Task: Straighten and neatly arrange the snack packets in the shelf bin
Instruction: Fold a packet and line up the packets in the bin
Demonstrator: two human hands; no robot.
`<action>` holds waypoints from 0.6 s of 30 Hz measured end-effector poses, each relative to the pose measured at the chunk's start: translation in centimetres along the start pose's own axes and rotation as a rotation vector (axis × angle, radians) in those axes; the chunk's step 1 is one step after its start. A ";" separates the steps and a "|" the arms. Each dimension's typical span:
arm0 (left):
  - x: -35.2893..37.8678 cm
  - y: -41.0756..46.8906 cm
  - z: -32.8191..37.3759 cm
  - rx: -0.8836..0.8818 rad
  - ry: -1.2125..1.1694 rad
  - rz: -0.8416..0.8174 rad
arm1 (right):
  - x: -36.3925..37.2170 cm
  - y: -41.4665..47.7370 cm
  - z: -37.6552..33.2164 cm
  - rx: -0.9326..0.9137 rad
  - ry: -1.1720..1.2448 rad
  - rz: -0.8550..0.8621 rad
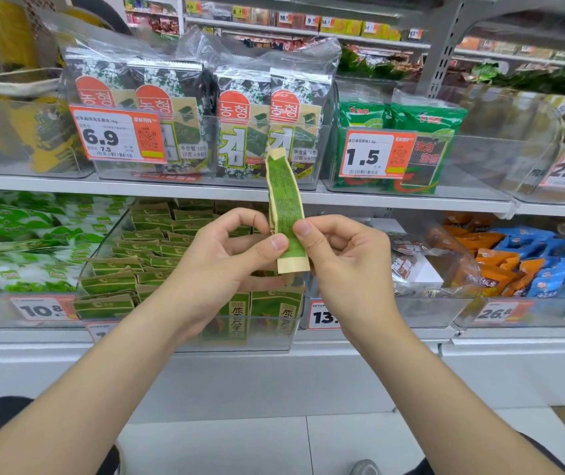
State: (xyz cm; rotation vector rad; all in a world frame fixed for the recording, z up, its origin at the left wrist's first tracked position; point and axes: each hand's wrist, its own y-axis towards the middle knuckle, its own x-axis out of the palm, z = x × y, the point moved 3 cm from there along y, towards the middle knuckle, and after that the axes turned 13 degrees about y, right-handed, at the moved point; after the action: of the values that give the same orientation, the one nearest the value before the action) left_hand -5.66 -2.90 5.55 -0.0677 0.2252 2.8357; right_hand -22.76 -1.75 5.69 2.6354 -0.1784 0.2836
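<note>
Above the clear bin [96, 269] of green packets, her left hand [226, 262] pinched a narrow green packet [286, 207] held upright, edge-on, and her right hand [339, 252] pinched its other side, near the bottom

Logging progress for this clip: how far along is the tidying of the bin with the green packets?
Done: the front packets stand upright against the bin wall. In hand: left hand and right hand pinch one green packet above the bin. Left: the rear packets look tilted and uneven.
</note>
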 end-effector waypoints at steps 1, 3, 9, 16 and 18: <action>0.0 0.1 -0.1 -0.006 -0.017 -0.002 | 0.0 0.0 0.1 0.007 0.017 0.005; -0.2 0.3 -0.4 -0.027 -0.045 0.007 | 0.1 -0.2 -0.1 0.024 0.051 0.007; -0.3 0.7 -0.8 -0.056 -0.211 0.105 | 0.2 -0.3 -0.6 0.218 0.070 -0.158; -1.1 0.7 -1.2 0.019 0.087 0.274 | 0.1 -0.6 1.0 0.412 -0.258 -0.245; -1.2 0.6 -1.2 0.010 0.135 0.278 | 0.0 -0.6 1.3 0.473 -0.322 -0.296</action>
State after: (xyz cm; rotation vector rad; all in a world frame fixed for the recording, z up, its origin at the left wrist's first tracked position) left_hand -4.64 -3.98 4.57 -0.2442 0.2991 3.1091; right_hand -22.41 -1.83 4.27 3.1094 0.2014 -0.2315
